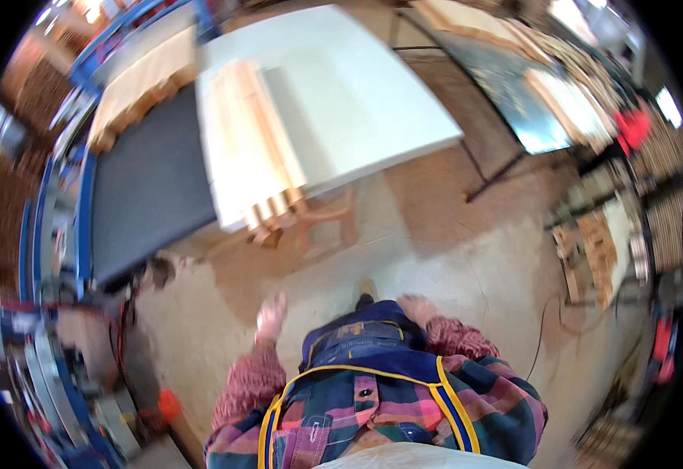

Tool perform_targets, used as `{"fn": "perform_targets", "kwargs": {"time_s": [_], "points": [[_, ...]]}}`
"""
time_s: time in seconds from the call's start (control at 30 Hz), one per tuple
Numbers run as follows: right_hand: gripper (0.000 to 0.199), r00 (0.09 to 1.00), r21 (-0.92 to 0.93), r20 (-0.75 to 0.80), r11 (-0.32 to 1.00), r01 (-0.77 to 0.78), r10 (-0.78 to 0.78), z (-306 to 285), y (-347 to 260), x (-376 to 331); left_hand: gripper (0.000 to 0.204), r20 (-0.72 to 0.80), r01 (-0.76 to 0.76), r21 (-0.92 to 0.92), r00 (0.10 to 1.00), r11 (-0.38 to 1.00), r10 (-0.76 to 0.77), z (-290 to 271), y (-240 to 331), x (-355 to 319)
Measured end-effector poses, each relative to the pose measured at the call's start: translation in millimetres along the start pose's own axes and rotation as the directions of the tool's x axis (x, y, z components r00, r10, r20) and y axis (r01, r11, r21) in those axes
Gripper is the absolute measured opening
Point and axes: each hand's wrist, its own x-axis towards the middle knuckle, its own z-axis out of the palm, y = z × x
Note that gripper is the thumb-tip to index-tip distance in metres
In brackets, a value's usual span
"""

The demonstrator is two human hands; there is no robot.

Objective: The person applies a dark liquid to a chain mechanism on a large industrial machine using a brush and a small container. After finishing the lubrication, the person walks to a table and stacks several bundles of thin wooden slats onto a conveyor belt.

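My left hand (pixel 271 316) hangs over the floor, left of my apron and below the near end of a bundle of wooden strips. My right hand (pixel 417 309) hangs beside the apron's right edge. Both hands are blurred and their fingers are not distinct; I see no object in either. The long pale wooden strips (pixel 255 148) lie side by side on a white tabletop (pixel 365 102), their ends reaching past its near edge. I wear a dark blue apron (pixel 365 336) with yellow edging over a plaid shirt.
To the left, more boards (pixel 146 82) lie on a dark conveyor belt (pixel 150 180) in a blue frame. A metal-topped table (pixel 537 129) with timber stands at the right. Beyond it is a person in red (pixel 632 129). A cable (pixel 543 328) runs over the floor.
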Motion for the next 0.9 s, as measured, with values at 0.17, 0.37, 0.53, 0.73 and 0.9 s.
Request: {"fn": "perform_targets", "kwargs": {"time_s": [0.17,0.37,0.53,0.73,0.9], "points": [[0.040,0.872,0.332,0.141,0.807,-0.488,0.470,92,163,-158,0.031,0.478,-0.384,-0.071,0.797,0.920,0.370,70,71,-42],[0.043,0.800,0.737,0.217,0.443,-0.510,0.560,74,233,-183,0.041,0.262,-0.271,-0.403,0.881,0.874,0.394,85,200,68],[0.041,0.877,0.709,-0.017,0.624,-0.329,0.480,29,305,-174,0.056,0.268,-0.618,0.081,0.769,0.782,0.580,16,449,145],[0.025,0.543,0.876,-0.067,0.310,-0.370,0.837,147,487,-232,0.055,0.182,-0.668,-0.491,0.549,0.559,0.816,-34,728,98],[0.029,0.284,0.842,0.340,-0.156,-0.517,0.896,110,559,-254,0.050,0.454,-0.839,-0.102,0.439,0.535,0.775,2,756,192]]}}
